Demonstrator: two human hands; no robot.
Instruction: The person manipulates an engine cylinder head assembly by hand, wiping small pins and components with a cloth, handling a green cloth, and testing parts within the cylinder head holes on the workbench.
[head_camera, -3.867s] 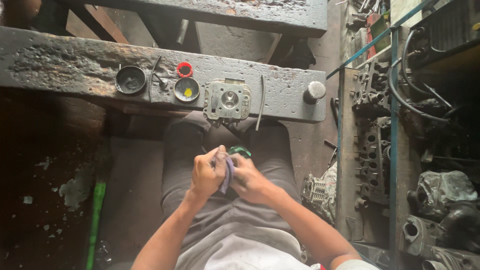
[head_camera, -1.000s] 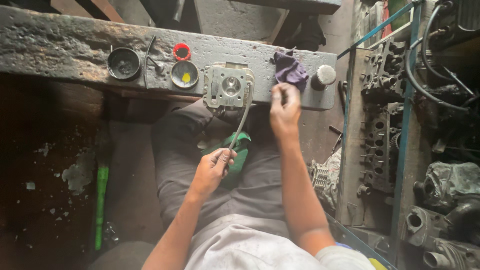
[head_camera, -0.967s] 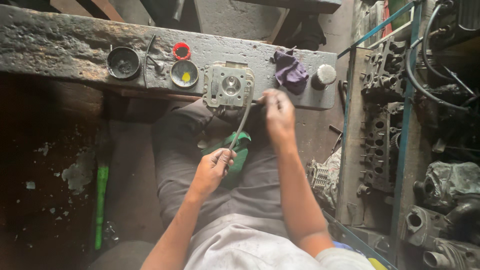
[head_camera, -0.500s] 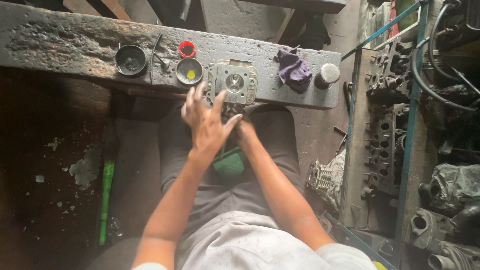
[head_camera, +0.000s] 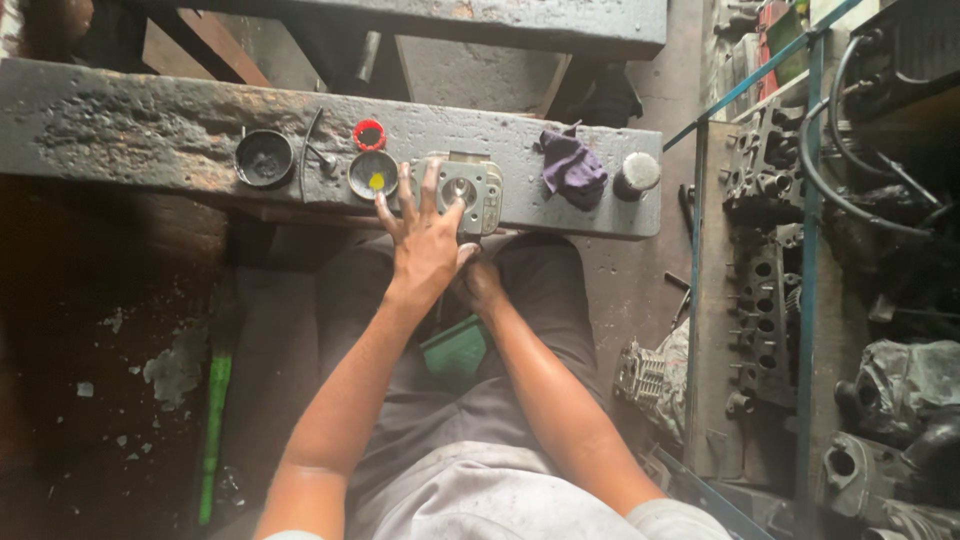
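Moved: our left hand (head_camera: 425, 235) has come forward from our lap onto the metal block (head_camera: 468, 192).
Left hand: fingers spread, flat on it.
Block: on the bench (head_camera: 150, 140), straight ahead of us.
Right hand (head_camera: 478, 285): nearer to us, beneath the left; cannot tell its grip.

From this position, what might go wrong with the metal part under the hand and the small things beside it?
The left hand lies spread over the square metal part, which sits near the front edge of the bench; a push could slide it off onto the lap. The fingers touch the small dish with a yellow blob, so it may tip. The right hand sits below the edge, half hidden.
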